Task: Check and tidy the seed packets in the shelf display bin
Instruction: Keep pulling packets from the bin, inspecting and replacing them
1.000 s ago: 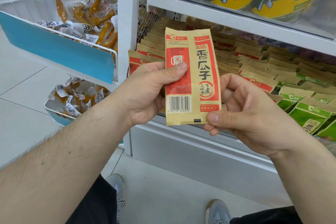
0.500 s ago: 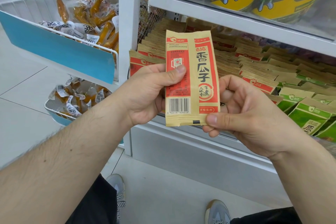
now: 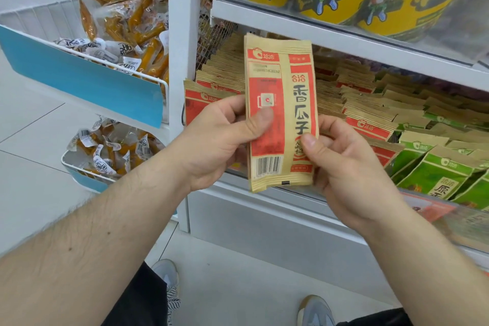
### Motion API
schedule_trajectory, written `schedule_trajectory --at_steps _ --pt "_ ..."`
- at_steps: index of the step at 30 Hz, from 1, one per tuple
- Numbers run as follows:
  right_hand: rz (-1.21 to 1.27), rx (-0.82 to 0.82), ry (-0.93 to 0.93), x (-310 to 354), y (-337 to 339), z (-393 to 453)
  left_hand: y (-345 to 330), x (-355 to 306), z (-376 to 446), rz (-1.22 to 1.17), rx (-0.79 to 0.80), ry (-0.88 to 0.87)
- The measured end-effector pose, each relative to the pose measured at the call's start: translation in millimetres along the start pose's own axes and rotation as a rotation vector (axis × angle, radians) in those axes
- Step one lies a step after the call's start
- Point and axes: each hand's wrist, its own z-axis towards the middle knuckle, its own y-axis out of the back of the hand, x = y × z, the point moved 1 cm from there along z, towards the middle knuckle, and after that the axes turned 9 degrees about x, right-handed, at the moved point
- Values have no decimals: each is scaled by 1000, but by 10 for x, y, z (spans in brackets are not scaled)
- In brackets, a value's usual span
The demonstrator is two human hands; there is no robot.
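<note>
A red-and-tan seed packet (image 3: 281, 114) is held upright at the centre of the frame, in front of the shelf bin (image 3: 277, 194). It is pinched along its left side by the left hand (image 3: 222, 140), thumb laid across the red panel, and along its right edge by the right hand (image 3: 344, 167), so each grip is grasping the packet. Rows of matching packets (image 3: 365, 114) are stacked in the bin behind; green packets (image 3: 436, 169) are seen at right. Wire baskets of wrapped snacks (image 3: 127, 34) hang at upper left.
</note>
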Motion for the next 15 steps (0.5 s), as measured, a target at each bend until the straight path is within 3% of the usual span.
schedule_trajectory --at_steps 3,6,8,10,13,15 --pt "279 38 -66 -46 -61 17 34 27 39 37 -20 -6" --pt "715 335 -249 -147 -136 -15 -1 53 20 71 57 18" --pt "824 453 -306 -206 -169 -29 -23 99 1 47 102 33" --pt "633 373 -342 -239 -148 -6 -36 101 -5 7 74 32" --pt "54 14 -244 -152 -33 8 -32 37 -6 -24 -5 29" --pt "2 -133 -179 -74 76 33 -10 -9 -10 -27 -37 35"
